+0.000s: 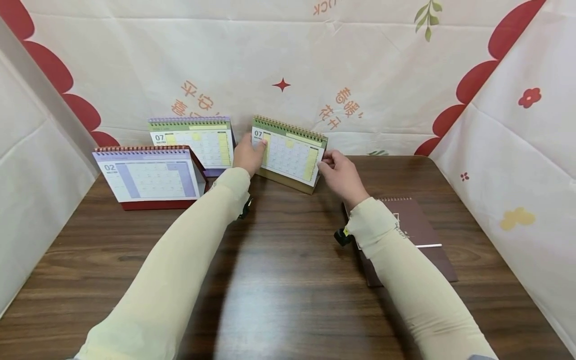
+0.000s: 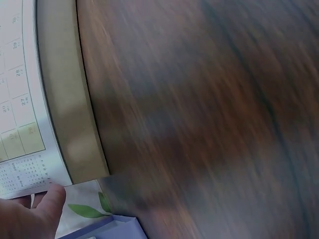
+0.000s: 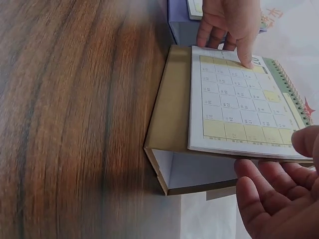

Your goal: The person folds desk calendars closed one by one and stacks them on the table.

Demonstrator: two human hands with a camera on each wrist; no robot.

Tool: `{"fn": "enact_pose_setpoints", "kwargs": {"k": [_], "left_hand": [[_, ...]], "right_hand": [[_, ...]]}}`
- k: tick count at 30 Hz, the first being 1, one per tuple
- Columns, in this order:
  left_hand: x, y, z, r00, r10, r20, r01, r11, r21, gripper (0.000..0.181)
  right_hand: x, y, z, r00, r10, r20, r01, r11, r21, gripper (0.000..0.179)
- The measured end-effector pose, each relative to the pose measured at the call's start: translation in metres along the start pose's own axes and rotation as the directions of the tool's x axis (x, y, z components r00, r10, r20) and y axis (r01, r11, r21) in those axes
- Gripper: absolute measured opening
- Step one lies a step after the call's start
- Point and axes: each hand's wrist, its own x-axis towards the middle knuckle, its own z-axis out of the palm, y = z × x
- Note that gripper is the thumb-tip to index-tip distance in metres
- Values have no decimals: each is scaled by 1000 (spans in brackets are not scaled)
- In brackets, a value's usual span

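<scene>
A desk calendar point(image 1: 288, 156) with a gold-brown base and a page marked 07 stands tilted near the back of the table. My left hand point(image 1: 248, 154) holds its left edge, thumb on the front page and fingers behind. At the right edge, my right hand point(image 1: 343, 175) grips with the thumb at the front and curled fingers behind, as the right wrist view shows. The stand's open side point(image 3: 199, 172) also appears there. In the left wrist view, the left thumb point(image 2: 52, 201) lies by the page corner; the rest of that hand is mostly out of frame.
To the left stand a red-based calendar point(image 1: 148, 175) marked 02 and, behind it, a purple-based one point(image 1: 198, 142) marked 07. A brown spiral notebook point(image 1: 414, 220) with a white strip lies under the right forearm. Printed cloth point(image 1: 283, 50) walls the wooden table point(image 1: 279, 260).
</scene>
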Motion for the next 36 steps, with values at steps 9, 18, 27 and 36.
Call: {"fn": "enact_pose_setpoints", "kwargs": {"k": [9,18,27,36], "left_hand": [[8,-6,1,998,-29,62,30,999,-17,60],[8,-9,0,994,14,106,-10,999,-40,57],[7,-15,8,992,70,109,-66,997,-42,56],[11,-16,4,965,151,216,-139,988,-67,58]], "right_hand": [[2,0,12,999,-42,-6,40,981,-187,31],[-5,-10,19,998,-37,51,50,957,-285,29],[-16,-15,23,996,-20,89,47,951,-305,28],[-23,-18,25,993,-52,104,83,943,-321,28]]}}
